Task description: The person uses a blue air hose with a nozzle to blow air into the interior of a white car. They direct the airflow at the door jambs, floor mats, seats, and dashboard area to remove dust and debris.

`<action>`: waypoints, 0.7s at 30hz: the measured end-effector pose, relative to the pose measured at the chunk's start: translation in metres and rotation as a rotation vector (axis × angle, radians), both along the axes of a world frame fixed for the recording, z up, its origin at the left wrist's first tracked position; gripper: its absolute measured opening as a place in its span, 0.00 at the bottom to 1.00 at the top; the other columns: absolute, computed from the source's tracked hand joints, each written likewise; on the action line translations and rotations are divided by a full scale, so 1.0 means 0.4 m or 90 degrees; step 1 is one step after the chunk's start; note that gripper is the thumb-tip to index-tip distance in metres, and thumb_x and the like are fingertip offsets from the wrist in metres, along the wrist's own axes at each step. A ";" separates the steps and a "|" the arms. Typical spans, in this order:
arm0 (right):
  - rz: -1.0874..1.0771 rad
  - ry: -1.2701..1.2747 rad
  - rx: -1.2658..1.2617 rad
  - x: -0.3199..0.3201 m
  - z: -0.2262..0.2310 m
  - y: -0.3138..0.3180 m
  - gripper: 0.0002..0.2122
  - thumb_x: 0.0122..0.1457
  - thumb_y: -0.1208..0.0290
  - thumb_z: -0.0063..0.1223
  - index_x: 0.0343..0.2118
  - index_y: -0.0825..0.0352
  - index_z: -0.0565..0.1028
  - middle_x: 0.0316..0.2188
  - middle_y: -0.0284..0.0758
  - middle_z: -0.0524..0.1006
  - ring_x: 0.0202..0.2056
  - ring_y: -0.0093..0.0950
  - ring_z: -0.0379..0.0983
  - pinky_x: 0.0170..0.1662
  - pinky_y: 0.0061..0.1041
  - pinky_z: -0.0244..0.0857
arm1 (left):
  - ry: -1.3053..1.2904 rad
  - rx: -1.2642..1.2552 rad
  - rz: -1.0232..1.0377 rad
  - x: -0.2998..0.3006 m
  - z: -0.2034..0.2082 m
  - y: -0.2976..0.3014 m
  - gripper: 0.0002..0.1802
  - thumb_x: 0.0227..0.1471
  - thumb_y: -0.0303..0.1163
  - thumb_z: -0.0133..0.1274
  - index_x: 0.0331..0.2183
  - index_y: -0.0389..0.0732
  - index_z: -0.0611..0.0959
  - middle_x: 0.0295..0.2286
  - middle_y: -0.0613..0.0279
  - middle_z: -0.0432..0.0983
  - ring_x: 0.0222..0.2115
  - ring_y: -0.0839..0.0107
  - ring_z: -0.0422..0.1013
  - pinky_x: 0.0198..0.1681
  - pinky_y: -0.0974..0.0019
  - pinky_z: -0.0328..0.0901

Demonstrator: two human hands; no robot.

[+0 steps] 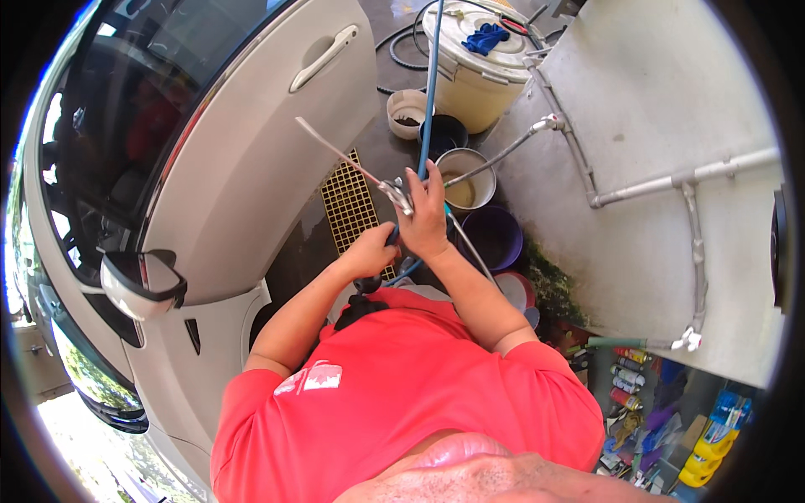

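Observation:
In front of my red shirt, my right hand grips a silver metal spray gun, its first fingers pointing up. A thin pale tube slants from the gun toward the car door. Just below and to the left, my left hand is closed around a dark blue piece, mostly hidden by the fingers. A black rounded end shows under that hand. Close behind my right fingers runs a blue hose, reappearing lower near my shirt.
At left stands a white car with its side mirror. A yellow floor grate, a beige bucket, a purple bucket and a large lidded bin are ahead. Grey pipes line the right wall; bottles stand lower right.

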State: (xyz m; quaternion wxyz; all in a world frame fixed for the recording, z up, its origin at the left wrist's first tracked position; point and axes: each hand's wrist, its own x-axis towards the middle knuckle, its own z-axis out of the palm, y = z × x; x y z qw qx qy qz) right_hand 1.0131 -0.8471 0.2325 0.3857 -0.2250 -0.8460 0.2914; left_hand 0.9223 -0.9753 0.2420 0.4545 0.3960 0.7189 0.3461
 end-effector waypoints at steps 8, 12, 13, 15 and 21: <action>-0.116 0.010 -0.120 -0.160 -0.097 0.227 0.30 0.55 0.74 0.56 0.59 0.80 0.58 0.53 0.57 0.65 0.53 0.53 0.64 0.57 0.40 0.59 | 0.043 0.007 -0.053 -0.174 -0.058 0.228 0.07 0.53 0.28 0.52 0.33 0.34 0.75 0.27 0.51 0.78 0.26 0.63 0.76 0.31 0.63 0.70; -0.022 0.105 -0.358 -0.272 -0.121 0.395 0.30 0.56 0.80 0.54 0.61 0.77 0.57 0.40 0.42 0.78 0.39 0.33 0.77 0.43 0.26 0.70 | 0.223 0.146 -0.128 -0.337 -0.007 0.391 0.15 0.53 0.39 0.57 0.32 0.36 0.80 0.30 0.46 0.77 0.32 0.49 0.74 0.38 0.55 0.68; -0.010 0.139 -0.378 -0.302 -0.103 0.429 0.30 0.56 0.81 0.53 0.61 0.77 0.56 0.40 0.40 0.78 0.39 0.29 0.77 0.43 0.25 0.70 | 0.278 0.163 -0.062 -0.402 0.038 0.444 0.14 0.52 0.39 0.57 0.33 0.36 0.81 0.31 0.48 0.77 0.36 0.50 0.74 0.41 0.53 0.68; -0.041 0.117 -0.381 -0.366 -0.056 0.484 0.32 0.56 0.84 0.51 0.64 0.75 0.53 0.41 0.37 0.77 0.39 0.23 0.75 0.42 0.21 0.69 | 0.538 0.340 0.128 -0.564 0.065 0.533 0.11 0.46 0.33 0.61 0.31 0.38 0.80 0.33 0.50 0.76 0.37 0.50 0.72 0.41 0.53 0.66; -0.055 0.088 -0.249 -0.613 0.012 0.694 0.32 0.54 0.83 0.51 0.64 0.72 0.56 0.40 0.39 0.77 0.33 0.27 0.76 0.39 0.23 0.70 | 0.853 0.137 0.265 -0.988 -0.072 0.666 0.23 0.43 0.36 0.61 0.44 0.43 0.76 0.39 0.56 0.73 0.35 0.56 0.70 0.36 0.54 0.63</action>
